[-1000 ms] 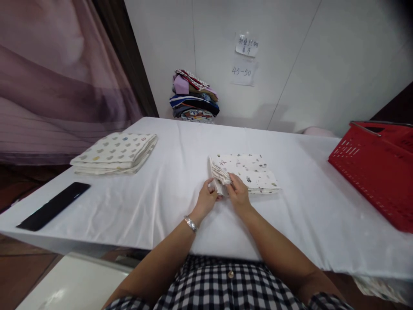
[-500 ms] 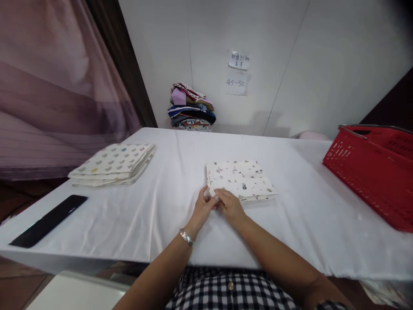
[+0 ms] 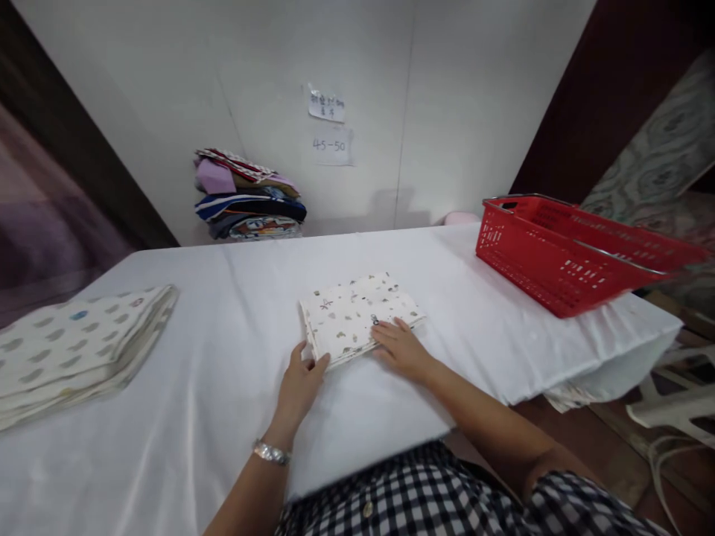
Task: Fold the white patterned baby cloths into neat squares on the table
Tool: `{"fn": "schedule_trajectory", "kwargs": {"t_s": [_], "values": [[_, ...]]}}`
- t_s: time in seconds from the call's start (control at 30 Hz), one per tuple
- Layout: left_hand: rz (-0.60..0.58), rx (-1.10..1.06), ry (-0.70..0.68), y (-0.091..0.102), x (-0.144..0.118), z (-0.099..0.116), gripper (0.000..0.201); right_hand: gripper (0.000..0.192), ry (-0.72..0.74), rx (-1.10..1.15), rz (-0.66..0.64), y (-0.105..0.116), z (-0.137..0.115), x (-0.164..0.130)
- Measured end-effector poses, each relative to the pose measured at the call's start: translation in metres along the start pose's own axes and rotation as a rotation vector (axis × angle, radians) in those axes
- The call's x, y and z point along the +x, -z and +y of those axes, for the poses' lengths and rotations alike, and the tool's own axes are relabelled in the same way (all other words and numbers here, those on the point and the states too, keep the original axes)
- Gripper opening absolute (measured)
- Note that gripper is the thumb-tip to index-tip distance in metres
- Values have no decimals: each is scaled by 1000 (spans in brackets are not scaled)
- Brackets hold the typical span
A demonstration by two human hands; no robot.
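A folded white cloth (image 3: 357, 309) with small printed figures lies flat on the table in front of me. At its near left corner is my left hand (image 3: 299, 383), thumb and fingers apart, touching the edges; a silver bracelet circles that wrist. My right hand (image 3: 405, 350) rests with fingers stretched out on the cloth's near edge, right of the middle. Further left lies a larger folded white cloth (image 3: 83, 342) with grey shapes, cut off by the frame and touched by neither hand.
A white-covered table (image 3: 234, 417) spreads under everything. On its right stands a red plastic basket (image 3: 525, 253) with metal handles. A stack of folded fabrics (image 3: 251, 201) sits against the back wall, left of two paper notes (image 3: 332, 145). A white stool (image 3: 675, 406) is at the lower right.
The view has turned right. My hands, together at the cloth's near left corner before, are now apart: the right has moved along the near edge and lies flat, the left has spread its fingers.
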State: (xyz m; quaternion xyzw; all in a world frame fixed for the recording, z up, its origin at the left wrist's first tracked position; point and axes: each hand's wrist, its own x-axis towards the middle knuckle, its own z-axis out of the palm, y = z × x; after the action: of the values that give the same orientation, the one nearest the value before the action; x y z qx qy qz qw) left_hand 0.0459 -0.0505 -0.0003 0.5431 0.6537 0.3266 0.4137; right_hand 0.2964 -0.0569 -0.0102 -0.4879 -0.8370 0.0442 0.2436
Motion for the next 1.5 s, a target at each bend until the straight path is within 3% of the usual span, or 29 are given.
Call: {"fn": "schedule_trajectory", "kwargs": {"t_s": [0.2,0.3,0.37,0.43,0.57,0.77,0.9,0.97,1.07,1.2,1.33,1.4,1.5], "values": [[11,334,-78,8,-5,8,75,30,-328,-24,180,34,70,-43],[42,390,-140,10,-4,9,68,35,-487,113,299,38,85,-49],[99,416,-261,11,1,11,64,36,-580,213,337,37,90,-43],[153,460,-425,11,8,14,59,36,-673,267,303,37,94,-30],[166,551,-702,2,28,16,47,45,-833,257,82,37,101,4],[67,556,-672,-13,43,-8,39,40,-764,324,-59,39,106,27],[-21,565,-632,-22,24,-2,41,58,-746,413,58,46,131,26],[-107,575,-656,-28,10,6,43,60,-791,284,80,51,147,29],[-168,560,-729,-32,2,13,39,52,-800,0,-30,56,157,38],[-15,481,-752,-18,26,7,31,43,-503,-138,22,50,121,49],[171,392,-741,2,72,1,36,27,-246,203,18,29,45,54],[197,383,-697,7,93,0,38,25,-156,298,-45,20,7,54],[178,379,-629,9,115,-1,37,25,-114,238,-140,12,-35,53]]}}
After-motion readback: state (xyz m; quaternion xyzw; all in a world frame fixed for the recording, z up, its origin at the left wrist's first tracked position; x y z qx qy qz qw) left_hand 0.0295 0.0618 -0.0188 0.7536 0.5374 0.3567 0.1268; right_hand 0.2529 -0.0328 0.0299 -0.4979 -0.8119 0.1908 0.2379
